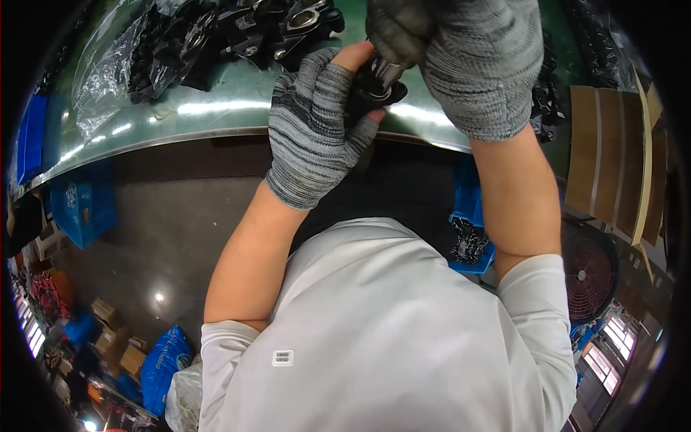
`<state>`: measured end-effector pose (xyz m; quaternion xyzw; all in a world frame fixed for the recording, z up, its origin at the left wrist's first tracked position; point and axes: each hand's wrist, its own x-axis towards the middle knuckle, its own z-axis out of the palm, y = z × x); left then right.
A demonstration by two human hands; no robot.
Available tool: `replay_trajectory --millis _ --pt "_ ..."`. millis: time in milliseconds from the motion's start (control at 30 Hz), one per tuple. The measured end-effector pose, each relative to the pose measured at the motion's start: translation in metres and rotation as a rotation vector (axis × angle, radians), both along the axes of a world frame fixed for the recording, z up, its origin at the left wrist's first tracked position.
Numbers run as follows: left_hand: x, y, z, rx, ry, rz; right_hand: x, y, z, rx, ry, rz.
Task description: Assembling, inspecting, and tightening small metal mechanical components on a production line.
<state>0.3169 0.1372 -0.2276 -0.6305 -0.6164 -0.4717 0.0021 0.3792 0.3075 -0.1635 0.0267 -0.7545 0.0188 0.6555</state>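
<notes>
My left hand, in a grey striped knit glove with bare fingertips, is closed around a small black part with a rounded, shiny edge. It holds the part just above the table's near edge. My right hand, gloved alike, is up at the top edge of the view, beside the left. It grips a dark, worn tool whose metal nose points down onto the black part. The tool's exact kind is unclear, and the right fingers are partly cut off by the view's edge.
Black metal-and-plastic parts lie piled on the green table, beside clear plastic wrap. Blue bins stand below at left, another blue bin near my right arm. Cardboard and a round fan are at right.
</notes>
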Motion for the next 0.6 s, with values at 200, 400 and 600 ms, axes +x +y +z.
replay_trajectory --millis 200,400,600 --pt "-0.008 0.009 -0.001 0.126 0.026 0.018 0.029 -0.029 0.008 -1.076 0.116 1.211" --pt "-0.003 -0.003 -0.007 0.038 0.056 0.047 0.049 -0.040 0.024 -0.129 -0.403 -0.065" --pt "0.001 -0.008 -0.001 0.058 0.077 0.002 0.059 -0.067 0.064 -0.157 -0.491 -0.165"
